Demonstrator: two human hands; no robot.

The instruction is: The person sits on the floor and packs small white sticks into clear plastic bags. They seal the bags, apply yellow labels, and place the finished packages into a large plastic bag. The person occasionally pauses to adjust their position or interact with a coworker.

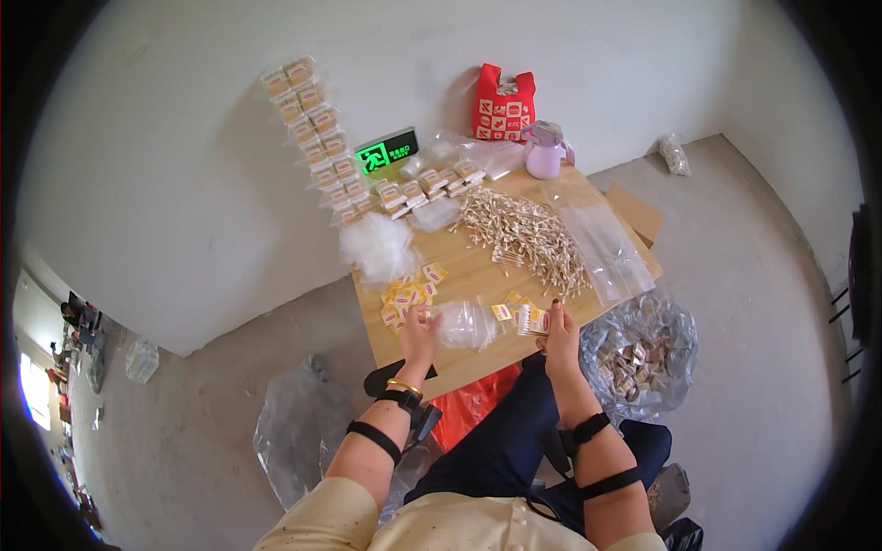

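Note:
My right hand [559, 332] is closed on a small bundle of cotton swabs [525, 320] with a yellow-and-white card [543, 321] against it. My left hand [422, 332] pinches the left side of a small clear plastic bag [459, 325] near the table's front edge. The bag's far end lies just short of the bundle, apart from it. Between the hands lie a few loose yellow cards [502, 312]. A heap of similar cards [404, 296] sits beyond my left hand. Past my right hand spreads a big pile of loose cotton swabs [524, 234].
On the wooden table [487, 365] are clear bags [378, 248], filled swab packets [413, 193], a green lit sign [388, 151], a lilac jug [544, 151] and a red bag [503, 106]. Packets [312, 129] rise along the wall. A large bag of packets [640, 363] stands right.

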